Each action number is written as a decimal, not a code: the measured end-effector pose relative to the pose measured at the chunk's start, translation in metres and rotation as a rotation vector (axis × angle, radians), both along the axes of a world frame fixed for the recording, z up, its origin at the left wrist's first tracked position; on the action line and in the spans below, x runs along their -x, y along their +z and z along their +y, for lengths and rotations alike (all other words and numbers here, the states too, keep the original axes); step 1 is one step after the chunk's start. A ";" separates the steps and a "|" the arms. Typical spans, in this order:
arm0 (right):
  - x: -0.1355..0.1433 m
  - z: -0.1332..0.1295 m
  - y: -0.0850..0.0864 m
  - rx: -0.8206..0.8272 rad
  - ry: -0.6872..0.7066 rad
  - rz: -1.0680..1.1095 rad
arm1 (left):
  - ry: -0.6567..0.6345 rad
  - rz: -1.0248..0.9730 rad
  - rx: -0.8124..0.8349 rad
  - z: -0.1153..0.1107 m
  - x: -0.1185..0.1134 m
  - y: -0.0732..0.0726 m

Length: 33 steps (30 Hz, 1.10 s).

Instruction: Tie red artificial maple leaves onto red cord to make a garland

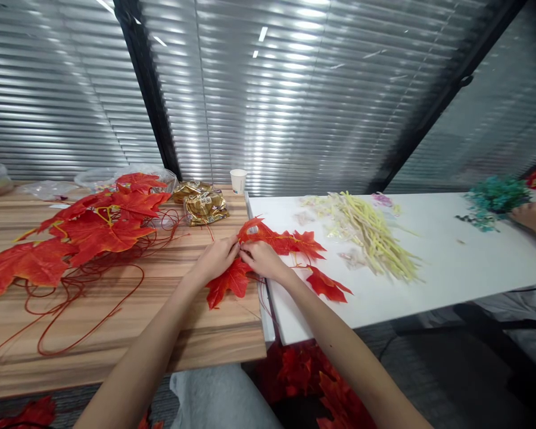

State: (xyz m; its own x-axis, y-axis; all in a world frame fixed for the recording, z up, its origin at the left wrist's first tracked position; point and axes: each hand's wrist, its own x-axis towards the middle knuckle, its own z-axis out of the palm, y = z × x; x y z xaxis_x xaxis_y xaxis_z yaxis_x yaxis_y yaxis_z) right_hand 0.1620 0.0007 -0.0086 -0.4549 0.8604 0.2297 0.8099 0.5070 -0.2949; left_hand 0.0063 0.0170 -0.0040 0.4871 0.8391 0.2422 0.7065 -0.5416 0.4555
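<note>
Both my hands meet over red artificial maple leaves, where the wooden table joins the white one. My left hand [218, 257] has its fingers closed on the leaf garland near the stems. My right hand [262, 260] pinches the same spot from the right, its fingertips touching those of the left. One red leaf [232, 282] hangs below the hands on the wood. More garland leaves [286, 242] spread to the right, and a separate-looking leaf [327, 285] lies on the white table. What exactly the fingertips pinch is too small to tell.
Red leaves [100, 232] and tangled red cord [89, 280] cover the wooden table [223, 339] at left. Behind are gold packets [205, 207] and a paper cup [238, 181]. Yellow strips [375, 235] lie on the white table [446, 262]. Another person's hand [533, 215] is beside teal foliage [498, 195].
</note>
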 end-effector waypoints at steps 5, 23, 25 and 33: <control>0.000 0.000 0.001 0.004 0.005 -0.009 | 0.008 0.019 0.010 -0.001 -0.001 0.002; 0.001 0.000 0.000 0.023 0.007 -0.009 | 0.021 0.120 -0.009 -0.003 -0.002 0.004; 0.001 0.000 0.000 0.030 0.005 -0.009 | 0.019 0.134 -0.017 -0.003 -0.002 0.005; 0.001 0.000 0.000 0.025 0.005 -0.022 | 0.025 0.139 -0.016 -0.004 -0.002 0.006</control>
